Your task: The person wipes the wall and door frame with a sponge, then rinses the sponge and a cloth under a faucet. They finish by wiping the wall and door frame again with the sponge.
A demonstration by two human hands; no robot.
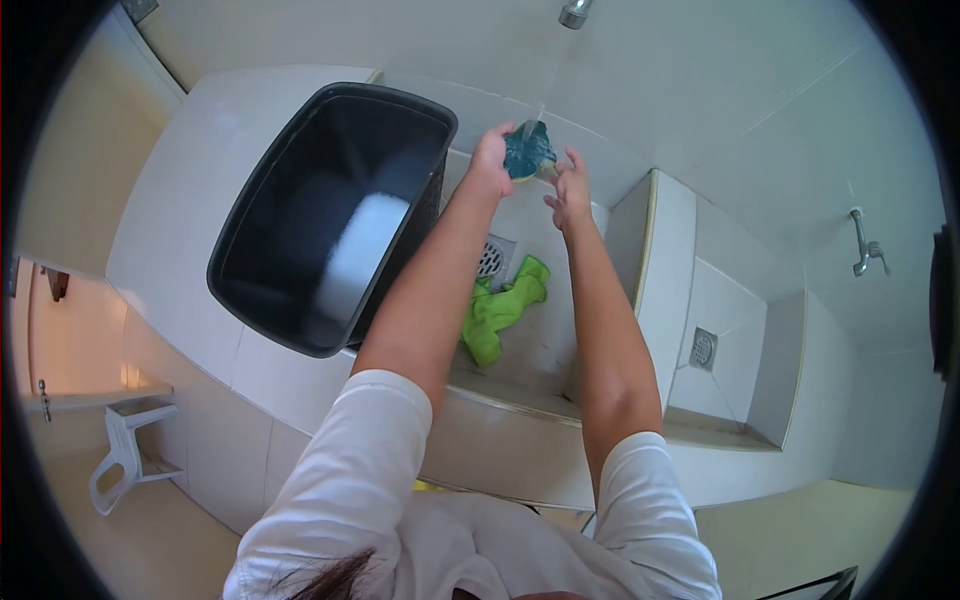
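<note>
My left hand (492,160) is closed on a sponge (527,150), dark green on top with a yellowish edge. A stream of water falls onto it from the faucet (575,13) above. Just to the right of the sponge is my right hand (570,190), its fingers spread and holding nothing. Below both hands, a bright green cloth (505,312) lies crumpled on the floor of the tiled basin (550,370), beside the metal drain (491,258).
A large black bin (280,180) stands on the tiled ledge (160,230) to the left, a white patch inside it. On the right are a second basin (728,340) and a wall tap (865,245). A white stool (125,455) stands at lower left.
</note>
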